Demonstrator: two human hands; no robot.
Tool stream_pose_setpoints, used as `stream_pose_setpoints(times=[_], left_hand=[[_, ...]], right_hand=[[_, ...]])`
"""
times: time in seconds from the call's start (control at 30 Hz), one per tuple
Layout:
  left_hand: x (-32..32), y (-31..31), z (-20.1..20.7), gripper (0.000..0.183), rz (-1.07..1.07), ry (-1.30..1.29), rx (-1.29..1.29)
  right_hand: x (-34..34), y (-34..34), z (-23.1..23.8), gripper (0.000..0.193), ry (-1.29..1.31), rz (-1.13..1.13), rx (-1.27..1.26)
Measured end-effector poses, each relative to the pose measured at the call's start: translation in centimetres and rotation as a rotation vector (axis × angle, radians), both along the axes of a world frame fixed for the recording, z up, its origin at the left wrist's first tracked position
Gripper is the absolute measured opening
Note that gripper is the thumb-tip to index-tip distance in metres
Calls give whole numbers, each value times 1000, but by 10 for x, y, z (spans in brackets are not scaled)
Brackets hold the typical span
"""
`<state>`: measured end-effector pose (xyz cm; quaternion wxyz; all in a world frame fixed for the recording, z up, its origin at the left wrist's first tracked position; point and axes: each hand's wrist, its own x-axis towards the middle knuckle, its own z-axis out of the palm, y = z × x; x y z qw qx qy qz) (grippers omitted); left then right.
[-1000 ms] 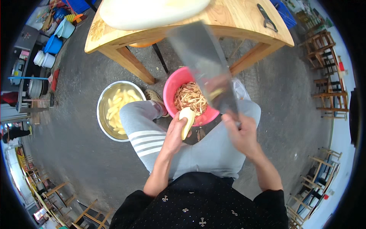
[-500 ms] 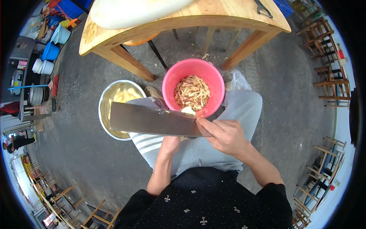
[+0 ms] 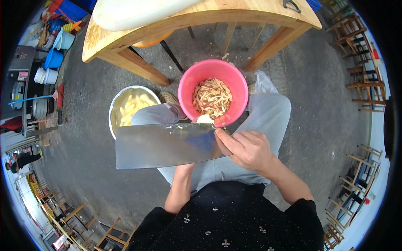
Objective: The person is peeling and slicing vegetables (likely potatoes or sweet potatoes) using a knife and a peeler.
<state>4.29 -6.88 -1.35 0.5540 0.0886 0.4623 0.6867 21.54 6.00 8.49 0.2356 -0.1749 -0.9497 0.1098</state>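
Observation:
My right hand [image 3: 251, 151] is closed round the handle end of a broad steel cleaver [image 3: 163, 146], its thumb up by the blade. The blade lies across my lap with its flat face up, pointing left, with small pale scraps along its upper edge. Most of my left hand [image 3: 184, 168] is hidden beneath the blade; only the wrist side shows. Just past the blade a pale peeled vegetable [image 3: 205, 119] sticks out, held from below by the left hand, whose fingers are largely covered. Beyond it stands a pink bucket [image 3: 240, 90] with brownish peel strips [image 3: 212, 97] inside.
Left of my leg, a steel bowl [image 3: 113, 109] holds pale yellow peeled pieces in liquid. A wooden table [image 3: 188, 20] stands ahead, bearing a white board [image 3: 134, 14] and a black-handled peeler-like tool [image 3: 292, 6]. A clear plastic bag [image 3: 264, 83] lies by my right foot.
The cleaver has tipped so more of its flat face shows, and its left end has dropped toward me. My right hand keeps its grip on it. The view has shifted slightly.

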Motion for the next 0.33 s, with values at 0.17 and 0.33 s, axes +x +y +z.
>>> stream_pose_setpoints(times=[0.17, 0.33], left_hand=[[-2, -1, -4, 65, -42, 154, 68], [-6, 3, -5, 70, -137, 534, -65]], right_hand=[[-1, 2, 0, 58, -18, 7, -42], [0, 5, 1, 62, -39, 50, -106]])
